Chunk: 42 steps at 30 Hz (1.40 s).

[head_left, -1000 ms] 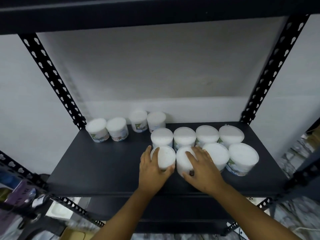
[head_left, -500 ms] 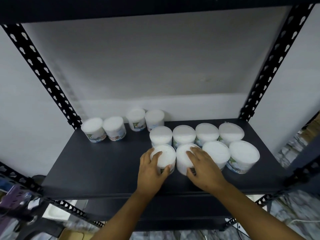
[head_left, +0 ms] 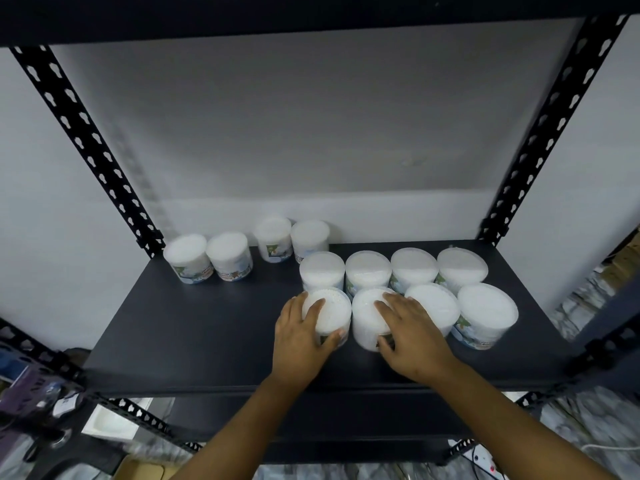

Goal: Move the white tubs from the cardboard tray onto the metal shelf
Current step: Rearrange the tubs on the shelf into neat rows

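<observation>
A: Status on the tubs?

B: Twelve round white plastic tubs with printed labels, all upright on the dark flat metal shelf (head_left: 214,327). None in the air.

A: Layout?

B: Right side is a tight block, two rows of four. Back row of the block (head_left: 391,271) runs left to right with the tubs touching or nearly so. Front row (head_left: 433,306) sits just ahead of it. Four more tubs stand further back and left: a pair near the back left post (head_left: 207,256) and a pair against the pale wall (head_left: 291,237).

A: Hands?

B: Both are on the front row. The left hand (head_left: 304,336) wraps the leftmost front tub (head_left: 330,306): fingers curled over its lid, thumb pressed on the near side wall. The right hand (head_left: 412,337) covers the next front tub (head_left: 365,320): fingers lie across the lid, thumb tucked at the lower near side. Both tubs have their bases on the shelf and sit just beside each other.

A: Cardboard tray?

B: Can't identify it. There's a brownish cardboard edge (head_left: 145,471) at the bottom of the head view, below the shelf, too blurred to call.

A: Anything else?

B: Black perforated uprights (head_left: 86,140) at the back corners. Another dark shelf (head_left: 311,15) overhead.
</observation>
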### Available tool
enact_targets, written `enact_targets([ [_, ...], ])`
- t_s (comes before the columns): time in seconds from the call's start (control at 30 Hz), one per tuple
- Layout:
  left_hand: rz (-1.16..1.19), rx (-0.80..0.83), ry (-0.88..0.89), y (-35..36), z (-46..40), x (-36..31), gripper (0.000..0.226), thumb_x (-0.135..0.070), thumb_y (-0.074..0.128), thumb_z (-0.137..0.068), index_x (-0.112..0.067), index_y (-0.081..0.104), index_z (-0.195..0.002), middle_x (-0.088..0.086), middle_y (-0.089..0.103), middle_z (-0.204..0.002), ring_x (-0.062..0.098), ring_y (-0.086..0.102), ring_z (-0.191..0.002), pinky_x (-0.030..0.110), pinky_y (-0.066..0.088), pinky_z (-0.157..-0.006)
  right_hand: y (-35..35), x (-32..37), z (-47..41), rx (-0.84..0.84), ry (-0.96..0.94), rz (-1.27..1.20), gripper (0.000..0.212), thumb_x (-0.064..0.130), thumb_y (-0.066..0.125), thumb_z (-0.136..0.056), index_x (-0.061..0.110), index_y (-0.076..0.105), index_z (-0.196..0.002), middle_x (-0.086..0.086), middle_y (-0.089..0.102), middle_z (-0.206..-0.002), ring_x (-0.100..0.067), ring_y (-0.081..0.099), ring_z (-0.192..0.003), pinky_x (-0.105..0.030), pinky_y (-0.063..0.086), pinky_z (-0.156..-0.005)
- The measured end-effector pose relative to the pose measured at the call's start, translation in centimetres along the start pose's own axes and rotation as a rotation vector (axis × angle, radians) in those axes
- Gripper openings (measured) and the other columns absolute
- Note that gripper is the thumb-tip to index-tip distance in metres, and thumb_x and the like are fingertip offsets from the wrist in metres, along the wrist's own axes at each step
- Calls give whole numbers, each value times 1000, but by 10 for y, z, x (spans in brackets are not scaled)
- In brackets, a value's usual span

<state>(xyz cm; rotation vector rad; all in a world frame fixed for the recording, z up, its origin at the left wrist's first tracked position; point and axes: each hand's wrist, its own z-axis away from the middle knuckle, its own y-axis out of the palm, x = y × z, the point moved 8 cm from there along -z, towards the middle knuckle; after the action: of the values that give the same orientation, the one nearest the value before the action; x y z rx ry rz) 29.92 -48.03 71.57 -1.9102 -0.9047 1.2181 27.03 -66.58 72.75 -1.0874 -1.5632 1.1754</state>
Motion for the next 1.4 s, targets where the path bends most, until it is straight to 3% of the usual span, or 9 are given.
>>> enact_targets([
  [0.17,-10,51,-1,0,1,-1,76,-70,36,-76,-22,49,-134,7,35,-148,27,28,-137,44,27,-111,-5,-1,-4,-40,4,23,61,40,79,-66,9,62,-115,-14,62,-117,-32,60,-105,-43,45,-97],
  [0.37,-69,59,37,1,0,-8,74,-68,33,-80,-21,51,-134,9,41,-145,30,33,-136,45,28,-110,-5,-1,-1,-50,-10,6,65,32,73,-70,5,54,-127,-18,51,-133,-36,50,-123,-42,30,-106],
  [0.6,-104,37,54,-1,1,-8,67,-62,41,-80,-19,55,-129,12,47,-139,33,40,-131,48,36,-104,-8,-2,-2,-68,15,-7,62,39,78,-69,10,58,-120,-14,56,-124,-33,55,-114,-40,44,-97],
  [0.77,-134,23,60,-1,2,-8,62,-60,44,-81,-18,59,-124,11,53,-131,32,49,-120,47,44,-95,-3,2,0,-45,-29,-36,61,34,66,-80,10,48,-133,-15,43,-141,-32,41,-131,-33,25,-108],
  [0.93,-135,-8,77,-3,4,-7,61,-59,47,-80,-19,58,-124,11,53,-131,31,49,-119,48,45,-94,-6,1,-1,-62,-10,-42,59,33,75,-73,9,57,-123,-14,56,-126,-31,54,-116,-35,41,-99],
  [1.1,-138,-20,80,-5,3,-8,59,-61,44,-80,-19,63,-119,9,56,-126,31,52,-114,45,45,-90,-2,2,1,-46,-35,-34,59,34,69,-78,9,53,-129,-16,50,-135,-32,48,-126,-36,33,-105],
  [1.27,-126,-13,86,-6,3,-8,59,-58,45,-81,-19,60,-123,10,54,-130,30,48,-119,46,42,-95,-6,4,0,-59,-15,-6,58,34,78,-70,9,60,-119,-12,60,-122,-30,59,-111,-36,45,-96],
  [1.4,-145,-14,96,-7,3,-11,59,-58,45,-80,-17,63,-118,9,58,-124,30,53,-113,46,47,-89,-3,4,1,-41,-14,-6,60,36,70,-78,8,53,-129,-16,50,-136,-33,46,-128,-37,28,-107],
])
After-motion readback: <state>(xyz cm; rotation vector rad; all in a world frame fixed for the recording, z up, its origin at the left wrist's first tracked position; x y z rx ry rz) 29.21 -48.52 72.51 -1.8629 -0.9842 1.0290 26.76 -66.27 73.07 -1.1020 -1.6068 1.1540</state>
